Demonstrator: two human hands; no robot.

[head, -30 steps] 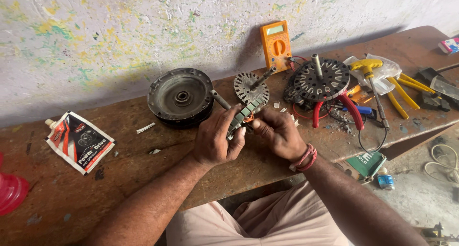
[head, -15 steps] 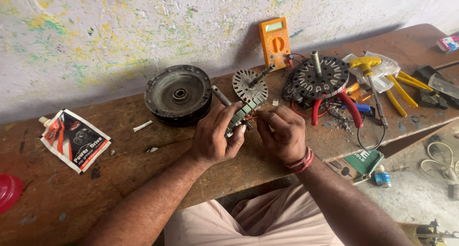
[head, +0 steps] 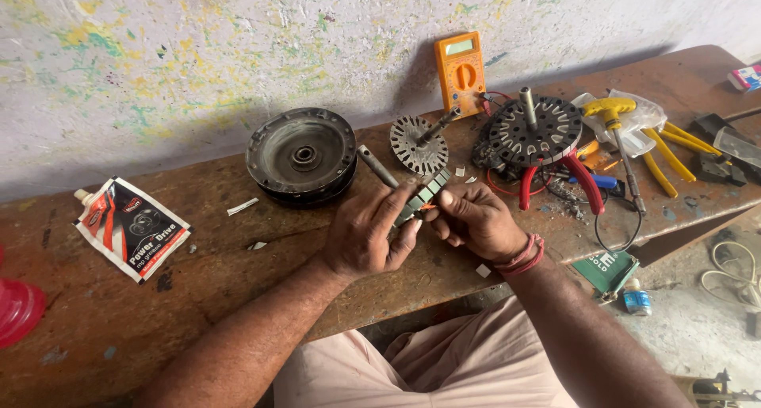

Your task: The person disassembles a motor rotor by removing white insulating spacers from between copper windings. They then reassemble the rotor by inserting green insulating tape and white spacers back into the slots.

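Both hands work over the wooden bench (head: 198, 249). Left hand (head: 366, 238) fingers curled around a small slotted stator core (head: 422, 194), gripping it from below. Right hand (head: 474, 222) pinches the same core's edge with thumb and fingertips. Core held just above bench, near the round motor cover (head: 301, 154) and small rotor disc (head: 418, 142). Orange multimeter (head: 460, 71) leans on wall behind.

Bare forearms; red thread bands (head: 525, 257) on right wrist (several strands); pale pink trousers (head: 412, 368).
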